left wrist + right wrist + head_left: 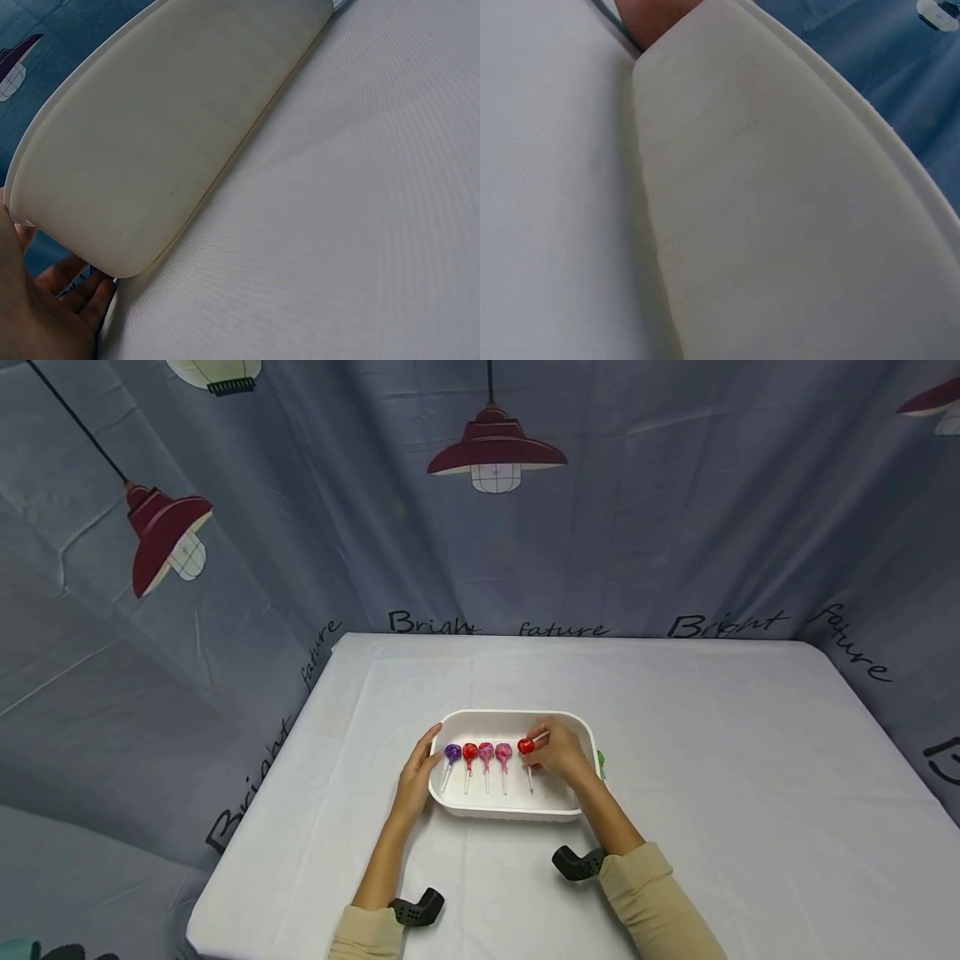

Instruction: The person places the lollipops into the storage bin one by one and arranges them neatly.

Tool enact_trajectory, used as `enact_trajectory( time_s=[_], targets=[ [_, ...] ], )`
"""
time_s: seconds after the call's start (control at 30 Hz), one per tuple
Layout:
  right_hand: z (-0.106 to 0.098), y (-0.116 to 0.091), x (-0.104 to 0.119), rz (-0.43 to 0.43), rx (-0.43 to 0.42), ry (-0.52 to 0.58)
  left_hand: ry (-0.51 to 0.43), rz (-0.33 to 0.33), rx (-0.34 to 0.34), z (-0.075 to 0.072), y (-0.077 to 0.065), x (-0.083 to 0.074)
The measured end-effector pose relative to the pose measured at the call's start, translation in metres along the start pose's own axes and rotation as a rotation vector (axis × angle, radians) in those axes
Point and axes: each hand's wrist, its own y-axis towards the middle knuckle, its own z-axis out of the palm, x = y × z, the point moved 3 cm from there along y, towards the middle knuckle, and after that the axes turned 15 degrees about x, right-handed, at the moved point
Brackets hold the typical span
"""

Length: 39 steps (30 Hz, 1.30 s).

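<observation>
A white tray (495, 814) stands on the table, with a row of lollipops inside. From the left these are a purple lollipop (453, 752), a red one and two pink lollipops (503, 750), sticks toward the person. At the row's right end, my right hand (558, 752) pinches another red lollipop (526, 746), its fingers partly covering it. My left hand (414, 781) grips the tray's left end, thumb at the rim and fingers along the outer wall. In the left wrist view that hand (52, 307) shows beside the tray's wall (165, 127). The right wrist view shows mostly tray wall (780, 187).
Just outside the tray's right end is a small green object (602, 763), partly hidden by the tray. A white cloth covers the table (750, 793). Behind it hangs a grey-blue curtain (637, 527) printed with lamps and writing.
</observation>
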Motion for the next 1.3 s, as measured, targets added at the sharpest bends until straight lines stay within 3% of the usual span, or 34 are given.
enact_trajectory(
  time_s=[0.73, 1.3],
  targets=[
    [0.0039, 0.0002, -0.0007, -0.020, 0.009, -0.128, 0.003, -0.014, -0.017, 0.0011, -0.0014, 0.0012],
    [0.0034, 0.0021, -0.0003, -0.015, 0.018, -0.155, 0.004, -0.018, -0.001, 0.0023, -0.0021, -0.0001]
  ],
)
